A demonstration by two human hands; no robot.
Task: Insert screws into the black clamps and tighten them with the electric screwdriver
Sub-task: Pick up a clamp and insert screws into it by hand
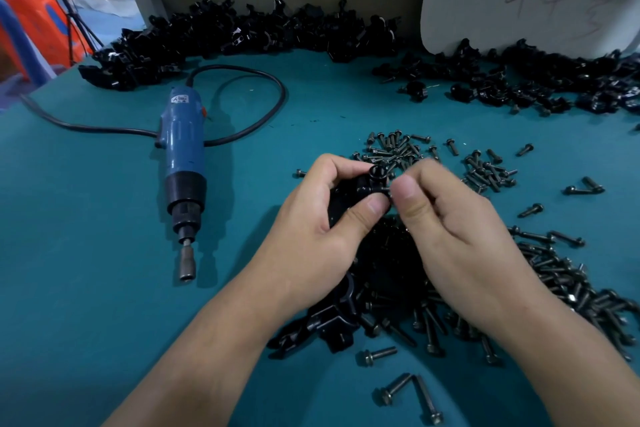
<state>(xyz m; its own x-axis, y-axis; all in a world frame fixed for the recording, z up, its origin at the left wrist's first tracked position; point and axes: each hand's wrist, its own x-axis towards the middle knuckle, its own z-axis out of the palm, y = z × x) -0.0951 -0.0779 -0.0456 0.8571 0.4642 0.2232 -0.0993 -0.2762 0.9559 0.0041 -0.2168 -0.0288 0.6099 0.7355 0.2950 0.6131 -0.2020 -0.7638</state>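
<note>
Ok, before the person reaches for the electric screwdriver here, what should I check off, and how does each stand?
1. Clamp held firmly in left hand: ok.
2. Screw started in the clamp by right hand: cannot tell, fingertips hide and blur it.
3. Electric screwdriver free on the mat, left of the hands: ok.
4. Its cable clear of the parts piles: ok.
5. A hand free to take the screwdriver: not ok, both are busy.
6. Spare screws close by: ok.
</note>
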